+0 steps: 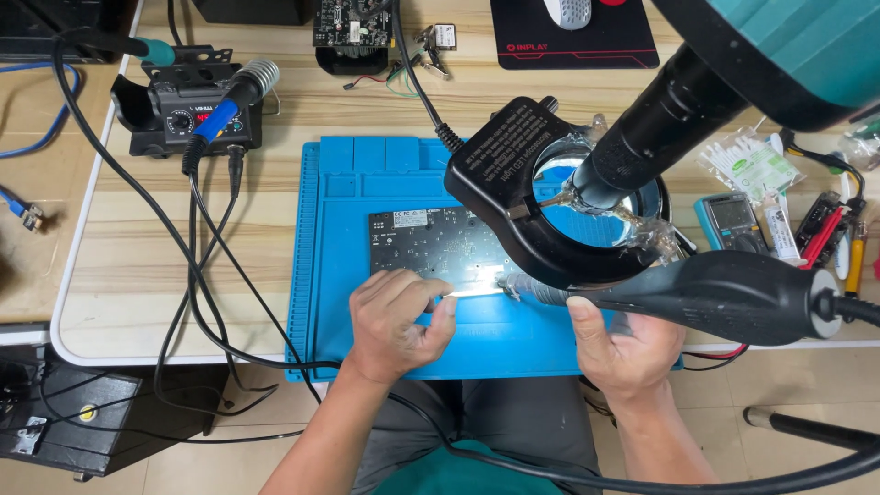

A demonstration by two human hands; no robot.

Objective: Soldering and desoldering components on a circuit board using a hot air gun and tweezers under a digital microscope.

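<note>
— Both hands are low on the blue work mat [330, 275], near its front edge. What is the left hand [396, 321] doing?

— It is curled, thumb and forefinger pinched on the near edge of the dark circuit board [431, 243], which lies flat in the middle of the mat.

— And the right hand [625, 353]?

— Closed around the underside of a black hot-air handle [733, 295], held nearly level. Its metal nozzle [532, 289] points left and ends right at the board's near right corner, just beside the left fingertips.

— What hangs over the board?

— A black ring light [513, 197] on a microscope barrel [660, 119], covering the board's right part.

— Anything else on the surface?

— At the far left, a soldering station [174, 115] with a blue-handled iron [225, 110] in its stand; cables trail from it over the wooden surface [137, 266]. To the right lie a small multimeter [731, 218] and a bag of swabs [747, 165].
</note>
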